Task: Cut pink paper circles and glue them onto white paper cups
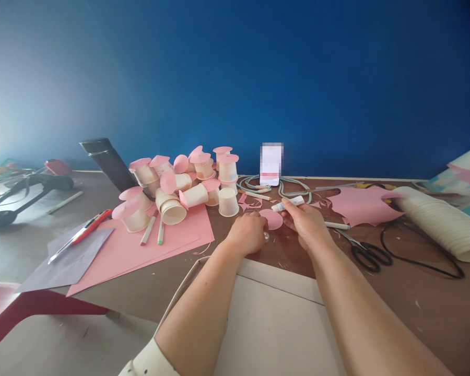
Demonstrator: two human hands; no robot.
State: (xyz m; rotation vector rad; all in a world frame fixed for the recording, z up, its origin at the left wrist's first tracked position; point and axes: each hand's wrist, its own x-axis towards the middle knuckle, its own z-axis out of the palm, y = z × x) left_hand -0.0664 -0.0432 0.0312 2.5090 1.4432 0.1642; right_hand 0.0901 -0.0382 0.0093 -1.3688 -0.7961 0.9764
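Observation:
My left hand (249, 233) is closed and pinches the edge of a small pink paper disc (272, 219) that lies flat on the brown table (415, 292). My right hand (307, 222) is closed round a small white glue tube (289, 203), its tip pointing left, just above and to the right of the disc. Both hands sit close together near the table's middle.
A heap of white paper cups with pink disc lids (180, 185) lies at the left on a pink paper sheet (149, 245). Black scissors (366, 253), a pen (337, 225), pink scrap paper (360, 206), a white paper roll (438, 222), a black cable and a red cutter (86, 230) are around.

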